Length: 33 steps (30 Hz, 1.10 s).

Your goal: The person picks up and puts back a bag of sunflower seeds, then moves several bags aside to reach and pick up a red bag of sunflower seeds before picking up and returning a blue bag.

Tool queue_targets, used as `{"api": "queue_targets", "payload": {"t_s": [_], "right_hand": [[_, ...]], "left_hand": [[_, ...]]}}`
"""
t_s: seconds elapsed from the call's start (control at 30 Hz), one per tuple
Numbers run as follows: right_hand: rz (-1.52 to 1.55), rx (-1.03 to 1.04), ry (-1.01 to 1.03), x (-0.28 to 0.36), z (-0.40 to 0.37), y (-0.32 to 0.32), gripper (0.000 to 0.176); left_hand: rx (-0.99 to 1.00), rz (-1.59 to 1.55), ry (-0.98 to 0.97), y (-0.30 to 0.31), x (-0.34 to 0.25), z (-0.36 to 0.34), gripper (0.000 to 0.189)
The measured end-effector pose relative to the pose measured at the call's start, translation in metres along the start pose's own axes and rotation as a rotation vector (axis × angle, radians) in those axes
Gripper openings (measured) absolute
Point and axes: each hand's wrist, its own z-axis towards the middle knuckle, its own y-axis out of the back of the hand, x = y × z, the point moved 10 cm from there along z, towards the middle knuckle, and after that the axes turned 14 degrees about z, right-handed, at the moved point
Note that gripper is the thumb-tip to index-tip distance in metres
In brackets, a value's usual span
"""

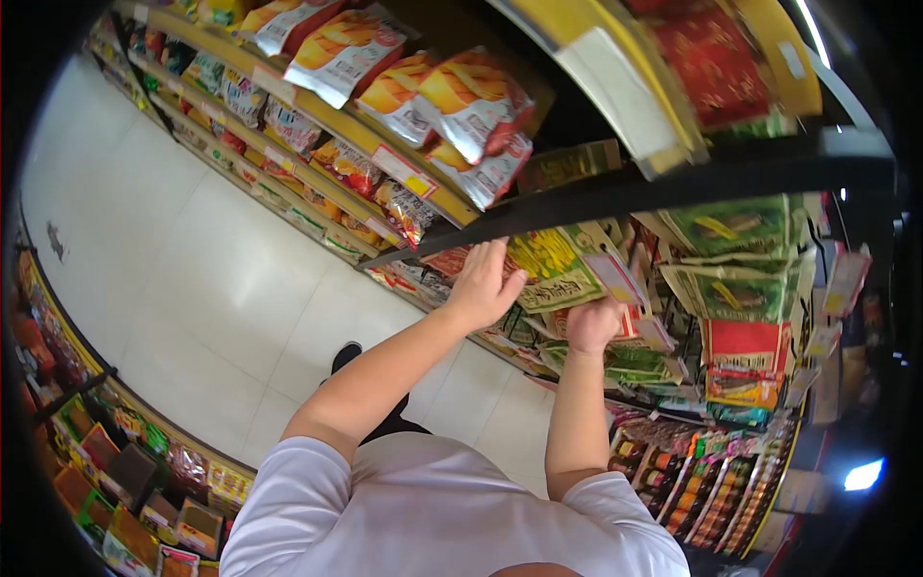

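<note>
at the far left, a curved shelf (pixel 183 466) carries boxed and bagged goods, and pale tiled floor (pixel 202 279) lies beside it. next, upper left, long yellow-edged shelves (pixel 226 120) slant downward, filled with snack bags. a dark shoe (pixel 346 356) shows on the floor near the person's left forearm. silver-and-orange bags (pixel 471 101) are piled on the upper shelf, above the hands. the left hand (pixel 486 291) is open, fingers straight and close together, thumb apart, at the left side of a yellow-and-green packet (pixel 555 267) among the goods below a black shelf bar (pixel 625 192). the right hand (pixel 593 325) is curled at the packet's lower right, just below a price tag (pixel 612 277); its fingertips are hidden, so whether it grips anything cannot be told. farther right, green bags (pixel 735 229) hang in rows above a red packet (pixel 748 346), with small containers (pixel 697 486) lined up below.
</note>
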Motion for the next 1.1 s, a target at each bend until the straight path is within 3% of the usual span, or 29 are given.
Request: {"api": "queue_targets", "payload": {"t_s": [0.03,0.07,0.13,0.17,0.3,0.37,0.4,0.47,0.5,0.53,0.6,0.63,0.7,0.77,0.83,0.93,0.97,1.0,1.07,1.1], "right_hand": [[-0.697,0.138,0.218,0.011,-0.010,0.001,0.058],[0.119,-0.073,-0.094,-0.033,-0.026,0.033,0.051],[0.064,0.016,0.010,-0.011,-0.035,0.010,0.039],[-0.021,0.084,0.002,0.002,-0.038,-0.004,0.045],[0.112,-0.047,-0.013,0.006,-0.048,0.005,0.044],[-0.360,-0.006,0.166,0.024,-0.052,0.006,0.044],[-0.346,-0.026,0.172,0.030,-0.053,0.006,0.044],[-0.275,-0.117,0.087,0.030,-0.055,0.012,0.046],[-0.036,-0.117,-0.077,0.017,-0.051,0.011,0.046],[-0.018,-0.132,-0.073,0.014,-0.046,0.015,0.046],[-0.003,0.067,-0.107,0.002,-0.035,-0.001,0.047],[-0.136,0.157,-0.115,0.012,-0.029,-0.010,0.051],[-0.054,0.088,-0.167,0.000,-0.018,-0.009,0.048],[0.031,0.028,-0.221,-0.032,-0.003,-0.005,0.045],[-0.137,-0.012,-0.254,-0.086,0.012,0.008,0.050],[-0.232,-0.075,-0.341,-0.041,0.022,0.004,0.055],[-0.144,-0.055,-0.185,-0.051,0.029,0.001,0.056],[-0.126,-0.056,-0.186,-0.056,0.025,0.002,0.056],[0.124,0.017,-0.146,-0.055,0.021,-0.006,0.056],[-0.232,0.007,-0.579,-0.067,0.004,0.004,0.059]], "left_hand": [[-0.018,-0.022,0.015,0.002,0.000,-0.001,0.065],[-0.035,-0.045,0.030,0.004,0.000,-0.002,0.064],[-0.016,-0.029,0.013,0.000,-0.001,-0.001,0.063],[-0.039,-0.038,0.024,0.002,-0.001,-0.001,0.062],[-0.042,-0.053,0.078,-0.001,0.001,0.000,0.061],[-0.038,-0.035,0.092,0.002,0.003,0.000,0.063],[-0.029,-0.019,0.075,0.002,-0.001,0.000,0.063],[-0.048,-0.035,0.078,0.006,-0.004,-0.001,0.065],[-0.031,-0.015,0.064,0.005,-0.006,-0.002,0.068],[-0.023,0.002,0.052,0.003,-0.007,-0.003,0.068],[0.024,-0.062,0.109,-0.002,-0.001,-0.009,0.070],[0.031,-0.041,0.101,-0.002,-0.001,-0.014,0.070],[-0.017,0.135,-0.047,0.006,-0.017,-0.023,0.070],[-0.005,0.168,-0.048,0.012,-0.019,-0.038,0.069],[0.015,0.179,-0.032,0.021,-0.022,-0.055,0.068],[0.067,0.109,0.031,0.026,0.002,-0.094,0.066],[0.099,0.165,0.030,0.032,0.002,-0.110,0.063],[0.100,0.183,0.029,0.038,0.003,-0.127,0.063],[0.178,0.078,0.271,0.039,0.039,-0.170,0.060],[0.181,0.088,0.300,0.043,0.053,-0.191,0.058]]}}
